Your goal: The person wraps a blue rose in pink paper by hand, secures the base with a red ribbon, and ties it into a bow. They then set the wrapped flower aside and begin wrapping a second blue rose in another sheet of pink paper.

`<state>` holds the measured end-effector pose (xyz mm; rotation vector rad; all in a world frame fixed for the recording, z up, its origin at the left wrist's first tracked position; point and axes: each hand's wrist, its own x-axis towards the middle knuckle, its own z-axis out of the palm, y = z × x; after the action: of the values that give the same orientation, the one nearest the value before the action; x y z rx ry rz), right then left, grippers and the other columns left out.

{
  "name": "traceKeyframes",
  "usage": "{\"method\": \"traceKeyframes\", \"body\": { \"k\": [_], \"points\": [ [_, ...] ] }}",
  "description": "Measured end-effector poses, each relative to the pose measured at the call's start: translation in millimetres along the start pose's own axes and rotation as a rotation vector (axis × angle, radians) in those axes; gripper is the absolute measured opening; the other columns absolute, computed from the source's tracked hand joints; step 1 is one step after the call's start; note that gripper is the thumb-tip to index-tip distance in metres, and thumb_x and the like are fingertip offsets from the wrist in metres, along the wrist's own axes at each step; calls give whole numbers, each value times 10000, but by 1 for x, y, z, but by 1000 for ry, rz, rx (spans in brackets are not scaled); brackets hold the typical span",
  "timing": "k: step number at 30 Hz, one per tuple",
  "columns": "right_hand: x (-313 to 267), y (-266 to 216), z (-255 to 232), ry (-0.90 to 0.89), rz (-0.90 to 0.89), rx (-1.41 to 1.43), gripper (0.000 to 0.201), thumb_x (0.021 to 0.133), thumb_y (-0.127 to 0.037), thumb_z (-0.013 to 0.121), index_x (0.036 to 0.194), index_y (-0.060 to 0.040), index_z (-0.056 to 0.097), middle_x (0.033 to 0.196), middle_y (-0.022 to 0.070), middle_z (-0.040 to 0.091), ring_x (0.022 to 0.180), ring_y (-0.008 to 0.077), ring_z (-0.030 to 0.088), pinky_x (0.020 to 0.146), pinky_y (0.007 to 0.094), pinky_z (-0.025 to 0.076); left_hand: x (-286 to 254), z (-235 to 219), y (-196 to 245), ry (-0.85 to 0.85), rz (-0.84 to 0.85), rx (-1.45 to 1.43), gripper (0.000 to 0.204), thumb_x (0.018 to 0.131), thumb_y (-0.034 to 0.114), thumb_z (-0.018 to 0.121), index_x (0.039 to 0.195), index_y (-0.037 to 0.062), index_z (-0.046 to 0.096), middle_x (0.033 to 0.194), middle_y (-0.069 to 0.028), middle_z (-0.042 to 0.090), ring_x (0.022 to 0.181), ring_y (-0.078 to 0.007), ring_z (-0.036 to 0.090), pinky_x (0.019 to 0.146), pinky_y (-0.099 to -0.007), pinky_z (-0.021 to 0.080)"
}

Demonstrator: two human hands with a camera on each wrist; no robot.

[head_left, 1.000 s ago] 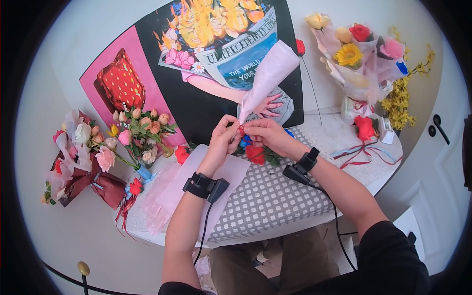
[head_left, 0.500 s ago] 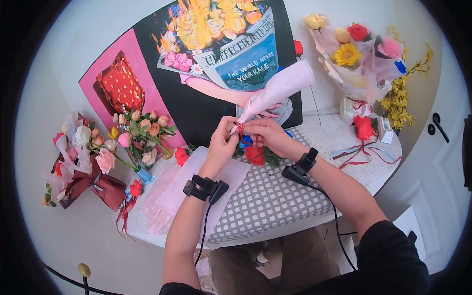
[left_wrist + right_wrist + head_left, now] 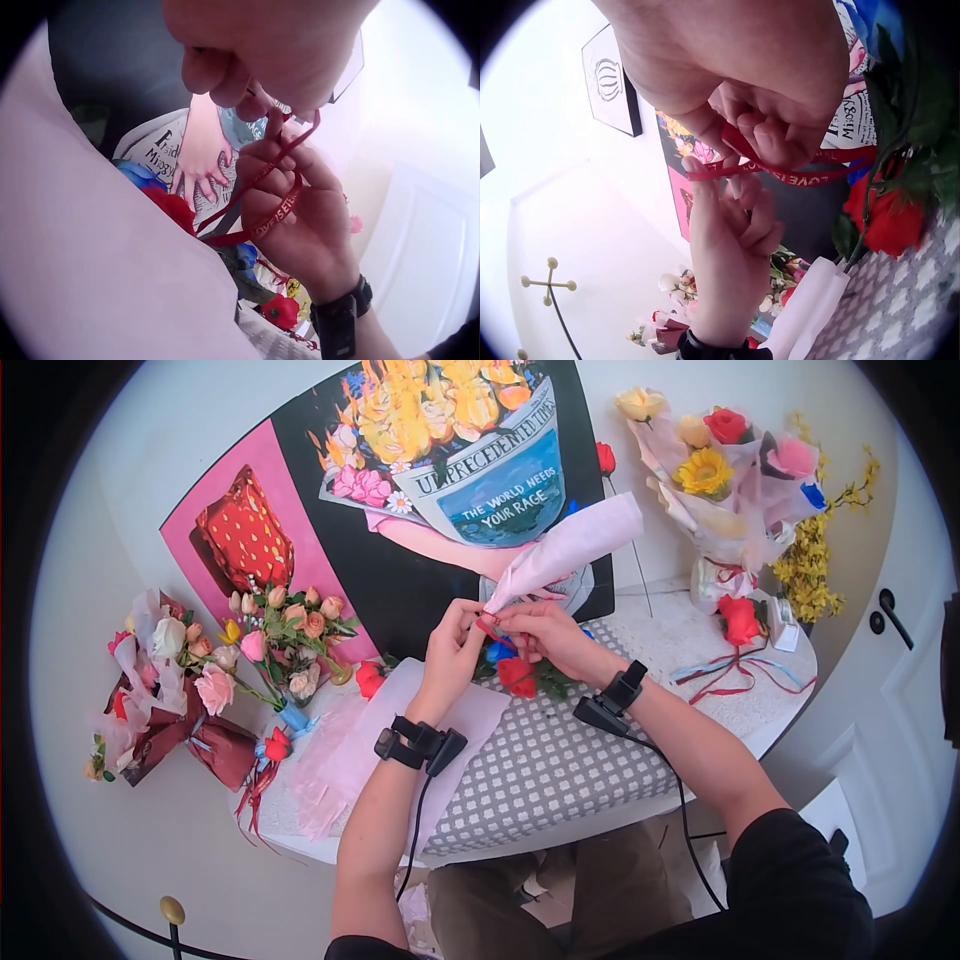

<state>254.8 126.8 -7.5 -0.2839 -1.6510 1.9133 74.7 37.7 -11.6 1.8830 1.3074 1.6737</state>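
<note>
A pale pink paper cone (image 3: 570, 550) tilts up and to the right, its narrow end between the two hands. The left hand (image 3: 458, 645) pinches the narrow end, where a red ribbon (image 3: 487, 622) lies. In the right wrist view the left thumb and fingers (image 3: 731, 247) hold the printed red ribbon (image 3: 810, 178). The right hand (image 3: 555, 638) grips the ribbon too, its fingers curled round it in the left wrist view, where the ribbon (image 3: 277, 214) hangs in a loop. Just below the hands lies a red flower (image 3: 517, 676) with blue petals beside it.
Pink paper sheets (image 3: 400, 730) lie on a grey dotted cloth (image 3: 560, 760). Bouquets (image 3: 200, 710) stand at the left, a wrapped bouquet (image 3: 725, 490) at the back right. A red rose with ribbons (image 3: 740, 622) lies at the right. A poster (image 3: 350, 550) stands behind.
The paper cone has tipped down toward the right, uncovering the poster's lettering. Both hands stay close together, and the ribbon between them has shifted, with the right fingers more curled.
</note>
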Motion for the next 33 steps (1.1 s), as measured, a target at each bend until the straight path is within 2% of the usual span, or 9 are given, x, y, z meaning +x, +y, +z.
{"method": "traceKeyframes", "body": {
  "k": [3, 5, 8, 11, 14, 20, 24, 28, 33],
  "points": [
    [2, 4, 0, 8, 2, -32, 194, 1000, -221, 622, 1075, -80, 732, 712, -79, 490, 599, 26, 421, 536, 210, 297, 1, -4, 3, 22, -78, 119, 145, 1050, 115, 561, 1109, -11, 602, 864, -30, 668, 739, -47, 576, 647, -218, 442],
    [3, 6, -2, -11, 12, -47, 193, 1001, -221, 622, 1078, -82, 731, 715, -79, 494, 599, 22, 421, 534, 208, 301, 1, -1, 4, 86, -8, 74, 208, 1091, 163, 490, 1058, 21, 638, 741, 23, 636, 569, -1, 436, 495, -188, 298],
    [5, 9, -2, -21, 25, -67, 178, 989, -192, 621, 1048, -60, 724, 733, -58, 519, 585, 27, 433, 501, 205, 305, 1, -1, 1, 74, -20, 17, 209, 1091, 198, 500, 1067, 42, 636, 704, 36, 619, 521, 12, 402, 452, -182, 245],
    [7, 13, 1, -12, 23, -74, 163, 979, -165, 618, 998, -36, 715, 747, -37, 538, 567, 33, 442, 470, 204, 304, -2, 0, -5, 66, -229, -208, 219, 1084, 247, 530, 1055, 57, 634, 700, 28, 624, 500, 21, 393, 431, -177, 237],
    [5, 11, 0, -28, 10, -97, 138, 989, -173, 613, 992, -60, 692, 748, -57, 525, 591, 21, 443, 491, 199, 319, 1, 9, -1, 174, -314, -294, 255, 1081, 306, 540, 1037, 72, 630, 663, 41, 589, 468, 20, 369, 416, -173, 227],
    [2, 11, 5, 49, -100, -160, 108, 1000, -163, 603, 1081, -95, 624, 782, -77, 527, 638, 4, 457, 510, 184, 318, 1, 2, 17, 88, -414, -312, 291, 1084, 352, 524, 965, 97, 602, 619, 63, 499, 428, -6, 315, 403, -195, 197],
    [2, 11, 4, -6, -160, -179, 110, 1009, -157, 584, 1072, -94, 649, 784, -80, 530, 629, -3, 440, 503, 182, 302, -1, -3, 11, 2, -398, -479, 288, 1083, 347, 529, 979, 92, 613, 654, 47, 556, 442, -2, 367, 400, -181, 205],
    [0, 7, 7, -11, -134, -166, 150, 1014, -145, 567, 1055, -95, 703, 758, -81, 520, 593, 4, 408, 499, 186, 289, -1, -4, 10, 47, -432, -543, 290, 1085, 348, 521, 939, 107, 589, 627, 43, 531, 421, -15, 307, 399, -200, 181],
    [-1, 4, 7, -73, -30, 100, 213, 1020, -142, 553, 1102, -23, 710, 689, -57, 466, 533, 24, 372, 474, 211, 276, -1, -4, 9, 47, -433, -564, 288, 1086, 349, 520, 939, 109, 581, 626, 45, 521, 431, -13, 310, 403, -199, 183]
  ]
}}
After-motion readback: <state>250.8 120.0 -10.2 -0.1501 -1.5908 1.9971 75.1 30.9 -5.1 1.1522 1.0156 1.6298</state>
